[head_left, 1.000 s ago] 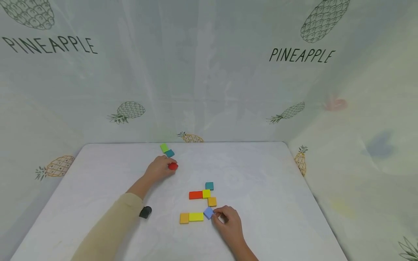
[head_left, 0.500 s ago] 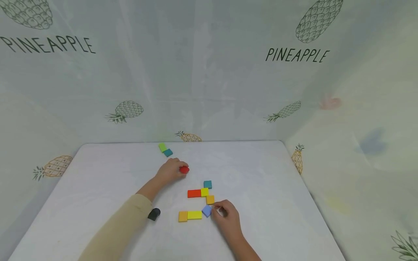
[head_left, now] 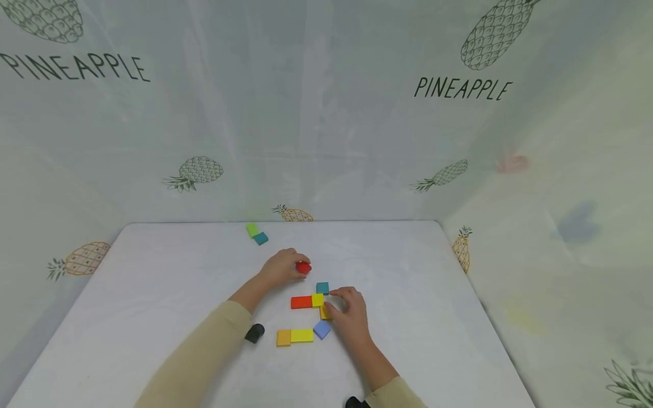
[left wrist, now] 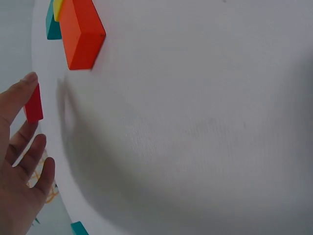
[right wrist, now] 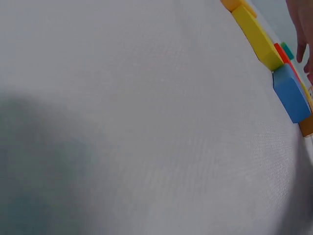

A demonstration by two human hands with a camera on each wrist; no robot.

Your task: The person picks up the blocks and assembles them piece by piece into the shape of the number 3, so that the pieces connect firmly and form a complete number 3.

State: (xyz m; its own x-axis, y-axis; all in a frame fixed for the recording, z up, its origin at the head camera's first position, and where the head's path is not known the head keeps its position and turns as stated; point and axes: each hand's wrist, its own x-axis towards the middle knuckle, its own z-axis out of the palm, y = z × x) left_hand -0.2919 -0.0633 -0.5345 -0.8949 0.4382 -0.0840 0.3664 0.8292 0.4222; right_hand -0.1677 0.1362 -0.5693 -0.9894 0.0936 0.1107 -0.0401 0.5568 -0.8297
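My left hand point(head_left: 283, 266) pinches a small red block point(head_left: 303, 267) between thumb and finger, above the table; its other fingers spread loosely in the left wrist view. My right hand point(head_left: 353, 314), fingers bent and apart, hovers at the right side of a row of blocks. Its index finger is near a teal block point(head_left: 322, 288), and its thumb partly covers an orange block point(head_left: 325, 314). A small yellow block point(head_left: 317, 300) adjoins a long red block point(head_left: 301, 302). Below lie a blue block point(head_left: 322, 329), a long yellow block point(head_left: 302, 335) and another orange block point(head_left: 283, 338).
A lime green block point(head_left: 252, 229) and a second teal block point(head_left: 261, 238) lie near the back edge of the white table point(head_left: 408, 272). A pineapple-printed cloth point(head_left: 326, 113) hangs behind. Black wrist devices point(head_left: 255, 333) sit by both sleeves.
My left hand has carried the red block rightward, from beside the far teal block toward the arranged blocks. My right hand has left the blue block and moved up beside the upper orange and teal blocks.
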